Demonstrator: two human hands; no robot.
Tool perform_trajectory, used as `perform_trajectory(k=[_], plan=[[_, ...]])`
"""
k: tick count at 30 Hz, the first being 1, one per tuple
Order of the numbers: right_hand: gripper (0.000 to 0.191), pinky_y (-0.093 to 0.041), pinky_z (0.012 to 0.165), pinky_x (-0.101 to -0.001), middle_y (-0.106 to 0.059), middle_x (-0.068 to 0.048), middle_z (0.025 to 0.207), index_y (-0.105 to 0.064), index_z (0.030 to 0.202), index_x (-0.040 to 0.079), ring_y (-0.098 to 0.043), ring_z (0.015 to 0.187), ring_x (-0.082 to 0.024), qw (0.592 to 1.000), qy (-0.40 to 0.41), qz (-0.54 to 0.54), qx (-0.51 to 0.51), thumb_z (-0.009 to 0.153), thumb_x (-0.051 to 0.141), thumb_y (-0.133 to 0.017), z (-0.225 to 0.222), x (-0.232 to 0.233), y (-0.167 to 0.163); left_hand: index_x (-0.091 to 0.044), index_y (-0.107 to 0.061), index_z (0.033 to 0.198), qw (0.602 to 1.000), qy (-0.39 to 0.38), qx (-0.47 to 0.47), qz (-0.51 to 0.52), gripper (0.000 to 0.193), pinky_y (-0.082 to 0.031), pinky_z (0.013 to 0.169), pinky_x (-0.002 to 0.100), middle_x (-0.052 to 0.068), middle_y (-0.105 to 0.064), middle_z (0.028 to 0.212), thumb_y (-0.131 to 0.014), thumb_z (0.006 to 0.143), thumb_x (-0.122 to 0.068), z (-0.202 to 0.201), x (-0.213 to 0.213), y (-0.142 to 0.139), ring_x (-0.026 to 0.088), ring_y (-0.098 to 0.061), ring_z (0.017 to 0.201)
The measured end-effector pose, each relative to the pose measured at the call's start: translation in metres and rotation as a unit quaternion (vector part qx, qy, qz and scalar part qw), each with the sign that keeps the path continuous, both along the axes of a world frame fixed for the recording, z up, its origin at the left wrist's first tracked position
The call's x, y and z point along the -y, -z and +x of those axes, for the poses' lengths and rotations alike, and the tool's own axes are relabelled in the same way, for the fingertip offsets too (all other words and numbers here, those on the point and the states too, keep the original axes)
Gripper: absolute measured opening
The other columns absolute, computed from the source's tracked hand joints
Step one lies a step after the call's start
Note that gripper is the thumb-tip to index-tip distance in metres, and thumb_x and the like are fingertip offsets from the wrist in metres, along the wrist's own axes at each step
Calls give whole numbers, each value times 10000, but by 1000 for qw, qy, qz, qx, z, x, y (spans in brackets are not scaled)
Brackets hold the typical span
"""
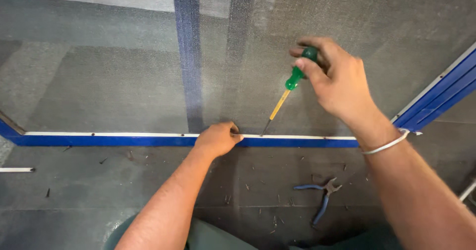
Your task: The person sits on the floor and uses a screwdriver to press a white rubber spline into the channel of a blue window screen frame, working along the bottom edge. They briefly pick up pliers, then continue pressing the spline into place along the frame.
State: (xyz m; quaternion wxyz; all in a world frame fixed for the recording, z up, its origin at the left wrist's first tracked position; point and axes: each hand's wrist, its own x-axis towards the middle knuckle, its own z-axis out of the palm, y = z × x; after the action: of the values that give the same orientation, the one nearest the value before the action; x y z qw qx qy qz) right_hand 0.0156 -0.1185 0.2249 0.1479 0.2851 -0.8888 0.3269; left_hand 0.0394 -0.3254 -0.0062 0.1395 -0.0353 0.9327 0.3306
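At centre of head view: right hand closed around green handle of screwdriver, fingers wrapped over handle top, thumb along its side. Yellow shank angled down and to the left, dark tip touching white strip along top of blue frame rail. Left hand curled closed, resting on same rail just left of screwdriver tip, fingertips pinched at the strip; whether anything small is held between them cannot be told. White bangle on right wrist. Grey mesh screen stretched behind rail, filling upper part of view, with a vertical blue band showing through it. Second blue rail running diagonally at right edge, meeting the first near right wrist. Below rail, on grey floor: blue-handled pliers lying near right forearm, jaws pointing up and right, well apart from both hands. Small dark nails or screws scattered across floor between forearms and around pliers. Short white strip piece at left edge. Dark green clothing visible at bottom.
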Motion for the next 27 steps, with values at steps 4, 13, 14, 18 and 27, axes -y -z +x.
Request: perform_trajectory(k=[4, 13, 14, 18, 27], plan=[[424, -576, 729, -325, -816, -125, 824, -749, 1041, 36, -773, 730, -216, 891, 172, 381, 175, 1060, 431, -598, -7, 13, -45, -220, -692, 1222, 998, 17, -32, -59, 421, -470, 1033, 490, 83, -687, 1256, -707, 878, -461, 5, -13, -1, 325, -582, 1253], [299, -575, 684, -403, -775, -32, 800, -784, 1127, 215, -740, 673, -186, 803, -23, 581, 129, 892, 398, -767, -53, -1, -59, -219, -693, 1231, 998, 27, -8, -53, 421, -441, 1077, 499, 67, -681, 1282, -698, 884, -458, 2, -15, 0, 311, -520, 1324], [299, -575, 668, -410, -779, -33, 802, -790, 1121, 222, -737, 686, -205, 813, -78, 573, 70, 856, 357, -761, -54, -4, -58, -216, -694, 1230, 998, 26, -7, -52, 421, -441, 1075, 503, 70, -678, 1283, -698, 885, -459, 2, -15, 0, 311, -516, 1328], [346, -590, 674, -390, -794, -30, 828, -758, 1163, 235, -752, 695, -213, 764, -86, 632, 93, 856, 394, -751, -57, -2, -54, -212, -684, 1248, 998, 29, -8, -48, 445, -444, 1075, 507, 77, -674, 1291, -701, 883, -467, 3, -16, 1, 315, -522, 1326], [312, -608, 706, -349, -740, -27, 853, -710, 1158, 180, -723, 795, -204, 696, -184, 686, -105, 897, 345, -665, -31, -7, -40, -225, -676, 1258, 998, 31, -6, -59, 458, -425, 1085, 527, 81, -628, 1346, -705, 879, -479, 3, -19, 3, 317, -495, 1349]])
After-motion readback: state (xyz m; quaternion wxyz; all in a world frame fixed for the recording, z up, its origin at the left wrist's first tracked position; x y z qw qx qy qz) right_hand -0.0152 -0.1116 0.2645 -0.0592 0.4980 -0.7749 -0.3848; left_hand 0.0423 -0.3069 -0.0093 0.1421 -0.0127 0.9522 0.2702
